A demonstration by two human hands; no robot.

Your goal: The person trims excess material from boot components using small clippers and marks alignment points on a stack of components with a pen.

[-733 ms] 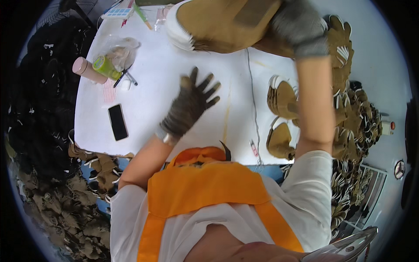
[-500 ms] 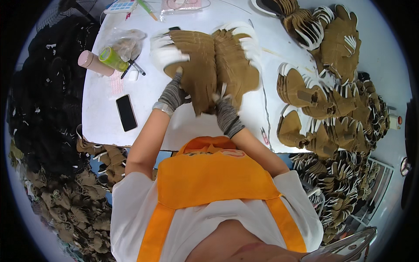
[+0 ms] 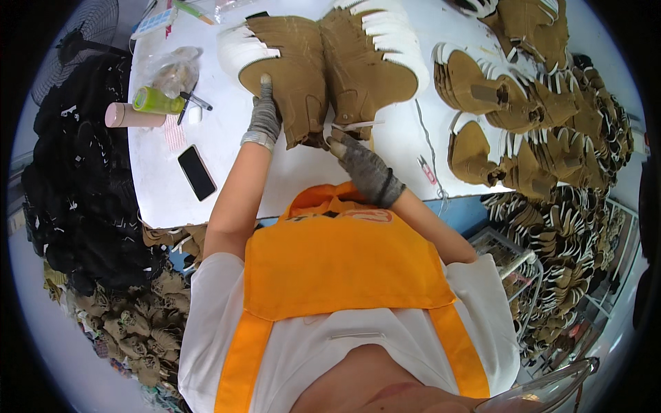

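Two tan suede boots with white ridged soles stand side by side above the white table (image 3: 172, 199). My left hand (image 3: 264, 115), in a grey glove, grips the left boot (image 3: 289, 69) at its ankle. My right hand (image 3: 361, 162), also gloved, holds the lower collar of the right boot (image 3: 365, 65), fingers near a white strip at its opening. Both boots are tilted with toes pointing away from me.
A black phone (image 3: 197, 172), a pink tube (image 3: 127, 115), a green bottle (image 3: 157, 101) and a plastic bag (image 3: 175, 69) lie on the left of the table. Several more tan boots (image 3: 509, 89) crowd the right side and racks (image 3: 571, 227) below. Dark material heaps lie at left (image 3: 82, 179).
My right hand brought a boot down from high up beside the other one. My left hand went from open above the table to gripping the left boot. Both boots now sit closer to me.
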